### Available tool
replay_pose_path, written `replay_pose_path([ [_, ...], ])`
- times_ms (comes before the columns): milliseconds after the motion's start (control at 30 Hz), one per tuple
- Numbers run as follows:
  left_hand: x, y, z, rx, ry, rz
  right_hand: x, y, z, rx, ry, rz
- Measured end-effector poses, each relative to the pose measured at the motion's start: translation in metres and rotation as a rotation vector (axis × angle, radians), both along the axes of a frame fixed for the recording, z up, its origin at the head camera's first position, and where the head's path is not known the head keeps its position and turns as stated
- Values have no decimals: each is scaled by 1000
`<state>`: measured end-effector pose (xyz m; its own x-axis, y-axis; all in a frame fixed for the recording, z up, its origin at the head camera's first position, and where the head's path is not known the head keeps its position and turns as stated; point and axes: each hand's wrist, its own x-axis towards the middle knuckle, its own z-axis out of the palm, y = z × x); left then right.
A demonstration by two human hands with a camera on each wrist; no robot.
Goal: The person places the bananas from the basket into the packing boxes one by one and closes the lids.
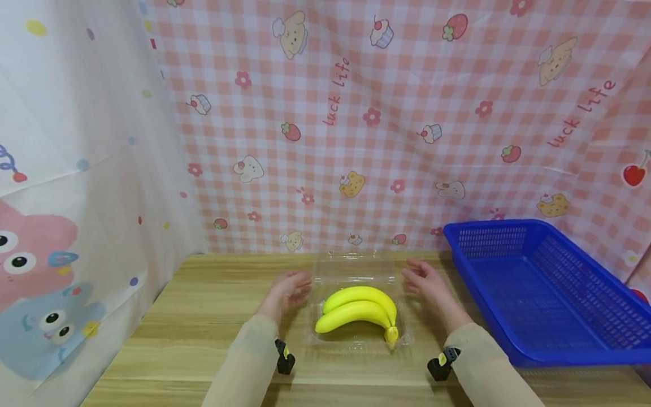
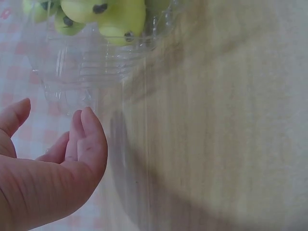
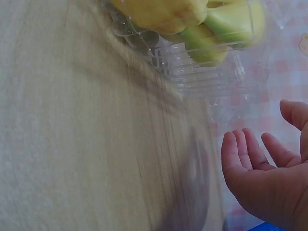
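A bunch of yellow bananas (image 1: 356, 314) lies in a clear plastic clamshell box (image 1: 325, 342), its stem end toward the front right. The box's transparent lid (image 1: 353, 268) stands folded back behind the fruit. On the left side of the box, my left hand (image 1: 286, 293) is held with its fingers loosely bent and nothing in them. My right hand (image 1: 429, 285) is at the right side, also holding nothing. Both wrist views show a gap between the fingertips and the plastic; dark banana tips (image 2: 100, 8) show through the wall in the left wrist view.
A large blue plastic basket (image 1: 544, 299) stands on the right of the wooden table (image 1: 203, 316). Behind the table hangs a pink checked cloth (image 1: 325, 141), with a white printed cloth (image 1: 102, 141) on the left.
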<state>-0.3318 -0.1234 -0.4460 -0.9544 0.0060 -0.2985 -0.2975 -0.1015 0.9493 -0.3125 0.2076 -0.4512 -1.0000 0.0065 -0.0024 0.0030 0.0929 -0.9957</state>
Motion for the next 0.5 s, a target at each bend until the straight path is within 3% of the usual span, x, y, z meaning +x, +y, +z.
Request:
replay_pose_path([
  [233,-5,2,4,-7,2,6,-6,-1,-5,-64,-42,23],
  [500,-9,2,9,-53,-5,-17,-15,-4,-5,-10,-81,22],
])
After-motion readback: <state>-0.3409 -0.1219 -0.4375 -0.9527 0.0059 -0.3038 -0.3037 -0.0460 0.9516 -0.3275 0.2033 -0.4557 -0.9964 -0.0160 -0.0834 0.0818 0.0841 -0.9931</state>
